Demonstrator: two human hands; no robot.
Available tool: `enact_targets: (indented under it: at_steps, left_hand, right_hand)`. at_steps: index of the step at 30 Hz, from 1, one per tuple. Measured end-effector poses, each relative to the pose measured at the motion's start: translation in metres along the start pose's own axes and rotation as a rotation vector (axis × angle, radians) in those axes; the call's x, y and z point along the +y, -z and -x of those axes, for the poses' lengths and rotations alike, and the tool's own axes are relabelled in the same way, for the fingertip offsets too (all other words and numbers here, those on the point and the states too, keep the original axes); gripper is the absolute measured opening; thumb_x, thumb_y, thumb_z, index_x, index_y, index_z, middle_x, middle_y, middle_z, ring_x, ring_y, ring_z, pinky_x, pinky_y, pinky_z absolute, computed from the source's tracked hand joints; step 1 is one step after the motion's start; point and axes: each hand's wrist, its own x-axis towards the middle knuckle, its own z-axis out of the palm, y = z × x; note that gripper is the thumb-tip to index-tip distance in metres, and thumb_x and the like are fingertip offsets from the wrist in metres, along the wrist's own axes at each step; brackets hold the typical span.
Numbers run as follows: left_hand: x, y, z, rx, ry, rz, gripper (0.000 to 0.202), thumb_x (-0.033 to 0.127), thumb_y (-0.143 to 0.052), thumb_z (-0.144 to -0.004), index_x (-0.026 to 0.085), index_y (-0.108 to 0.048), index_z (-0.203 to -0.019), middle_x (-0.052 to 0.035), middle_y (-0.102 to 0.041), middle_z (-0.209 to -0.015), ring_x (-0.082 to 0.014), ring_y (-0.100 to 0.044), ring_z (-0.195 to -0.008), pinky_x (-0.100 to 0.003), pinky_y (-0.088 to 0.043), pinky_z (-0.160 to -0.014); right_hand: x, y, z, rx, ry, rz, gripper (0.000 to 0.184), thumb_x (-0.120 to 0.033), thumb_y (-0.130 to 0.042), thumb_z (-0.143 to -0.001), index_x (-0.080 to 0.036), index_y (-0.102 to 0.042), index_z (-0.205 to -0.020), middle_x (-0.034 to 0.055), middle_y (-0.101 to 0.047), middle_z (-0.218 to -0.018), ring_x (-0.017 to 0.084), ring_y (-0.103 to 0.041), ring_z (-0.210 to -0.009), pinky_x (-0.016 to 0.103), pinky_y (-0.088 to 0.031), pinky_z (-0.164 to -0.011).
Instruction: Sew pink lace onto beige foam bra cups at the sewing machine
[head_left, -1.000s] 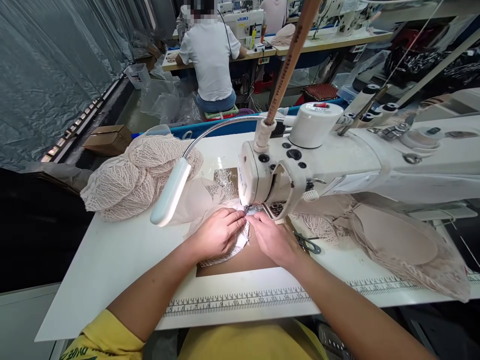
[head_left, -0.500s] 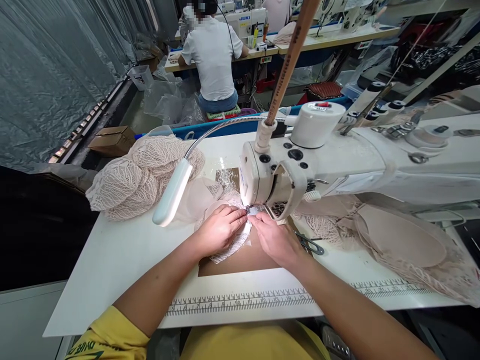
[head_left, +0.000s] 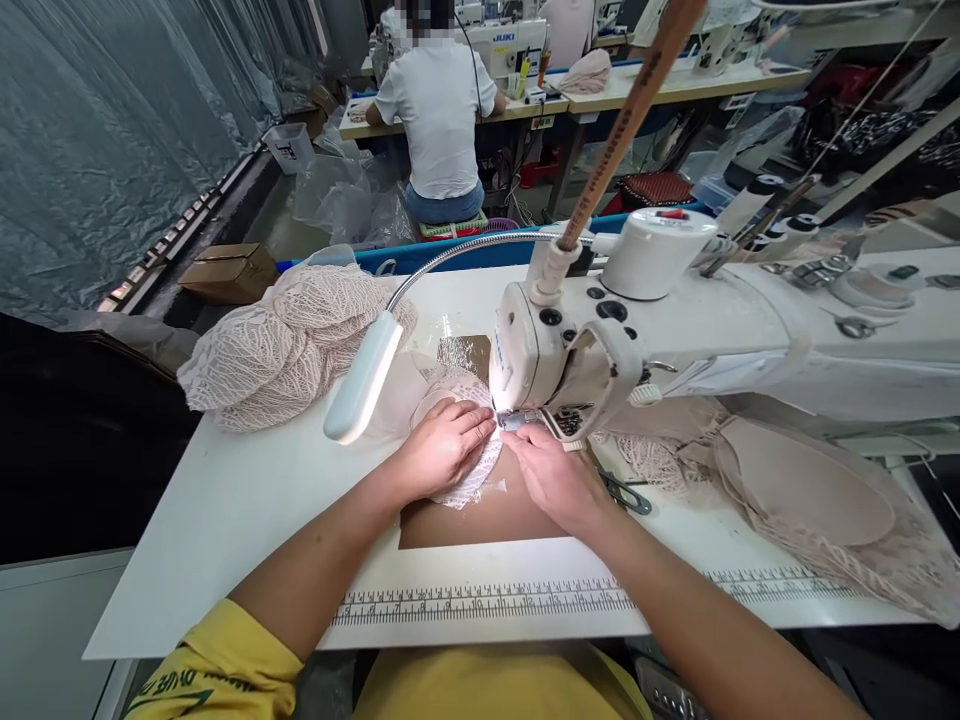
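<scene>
White and smooth, a flat surface (head_left: 202,545) carries a large white sewing machine (head_left: 697,335). Left of the machine lies a heap of beige lace-patterned cups (head_left: 255,350). At the machine's left end, a rounded beige lace piece (head_left: 470,486) lies partly under the person's bare left hand (head_left: 444,447), its fingers flat and close together, pressing rather than gripping. The bare right hand (head_left: 556,480) is just beside the small silvery metal presser foot (head_left: 519,420) beneath the machine, fingers narrowed; whether they pinch fabric cannot be told. The step in hand looks like feeding the piece's edge; the next move seems to call for easing its curve round, fingertips clear of the foot.
</scene>
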Motion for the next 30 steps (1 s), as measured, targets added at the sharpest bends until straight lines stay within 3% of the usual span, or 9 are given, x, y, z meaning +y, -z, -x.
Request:
enact_targets:
  at_steps: [8, 14, 19, 25, 30]
  left_hand:
    - [0.001, 0.005, 0.007, -0.05, -0.007, -0.056, 0.039, 0.031, -0.044, -0.093, 0.012, -0.055, -0.126, -0.0152, -0.056, -0.13, -0.0313, -0.048, -0.117, -0.048, -0.04, -0.095]
    - [0.001, 0.006, 0.009, -0.064, -0.105, 0.0, 0.033, 0.026, -0.042, -0.095, 0.014, -0.057, -0.122, -0.0109, -0.058, -0.13, -0.0261, -0.049, -0.119, -0.043, -0.04, -0.098]
    - [-0.003, 0.008, 0.009, -0.126, -0.186, -0.04, 0.034, 0.017, -0.042, -0.095, 0.014, -0.055, -0.126, -0.0093, -0.058, -0.131, -0.0244, -0.05, -0.118, -0.041, -0.041, -0.096]
    - [0.006, 0.001, 0.008, -0.092, -0.079, -0.103, 0.032, 0.021, -0.042, -0.096, 0.015, -0.058, -0.123, -0.0087, -0.059, -0.13, -0.0236, -0.05, -0.117, -0.039, -0.043, -0.091]
    - [0.021, -0.001, 0.002, -0.105, 0.003, -0.16, 0.033, 0.019, -0.04, -0.095, 0.01, -0.059, -0.12, -0.0119, -0.057, -0.131, -0.0262, -0.052, -0.114, -0.039, -0.045, -0.087]
  right_hand:
    - [0.002, 0.001, 0.001, 0.062, 0.032, -0.011, 0.039, -0.011, -0.042, -0.088, -0.019, -0.066, -0.117, 0.0094, -0.067, -0.1, 0.019, -0.059, -0.083, 0.029, -0.046, -0.074]
    - [-0.003, 0.009, 0.002, -0.023, 0.138, 0.008, 0.036, -0.006, -0.043, -0.085, -0.021, -0.068, -0.108, 0.0054, -0.062, -0.082, 0.017, -0.052, -0.074, 0.027, -0.035, -0.057]
    - [-0.007, 0.01, 0.002, -0.033, 0.128, 0.077, 0.038, -0.001, -0.042, -0.082, -0.02, -0.067, -0.105, 0.0062, -0.06, -0.084, 0.018, -0.049, -0.077, 0.029, -0.03, -0.056]
    - [-0.009, 0.013, 0.001, -0.028, 0.09, 0.11, 0.037, -0.002, -0.044, -0.08, -0.019, -0.068, -0.102, 0.0052, -0.06, -0.083, 0.016, -0.044, -0.069, 0.03, -0.028, -0.058]
    - [-0.01, 0.011, -0.001, -0.038, 0.009, 0.151, 0.036, -0.006, -0.046, -0.082, -0.019, -0.067, -0.108, 0.0061, -0.061, -0.087, 0.016, -0.045, -0.068, 0.031, -0.027, -0.058]
